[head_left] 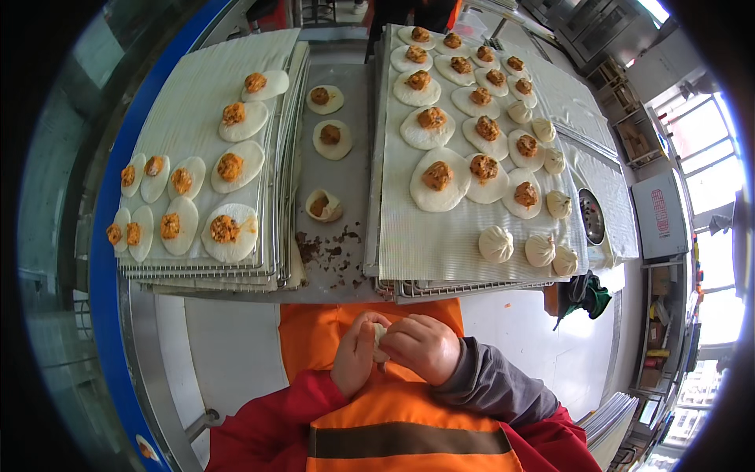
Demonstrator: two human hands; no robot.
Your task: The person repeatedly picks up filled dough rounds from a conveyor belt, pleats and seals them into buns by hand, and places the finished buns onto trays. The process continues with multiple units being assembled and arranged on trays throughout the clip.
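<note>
Close to my body, in front of the orange apron, my left hand point(355, 352) cups a pale dough bun point(381, 338). Fingers of my right hand point(423, 346) are bent against its edge from the other side, hiding most of it. Beyond my hands, several pleated buns point(496, 245) sit at the near right corner of the right tray point(440, 259). Flat dough rounds with orange-brown filling, such as the near filled wrapper point(438, 179), cover the rest of that tray. A partly gathered wrapper point(323, 205) lies on the metal strip between the trays.
The left stack of lined wire trays point(204, 63) carries more filled rounds point(230, 228). Spilled dark crumbs point(334, 253) dot the metal table point(334, 291). A round metal bowl point(591, 215) stands right of the right tray. A person in dark clothes point(405, 16) is at the far side.
</note>
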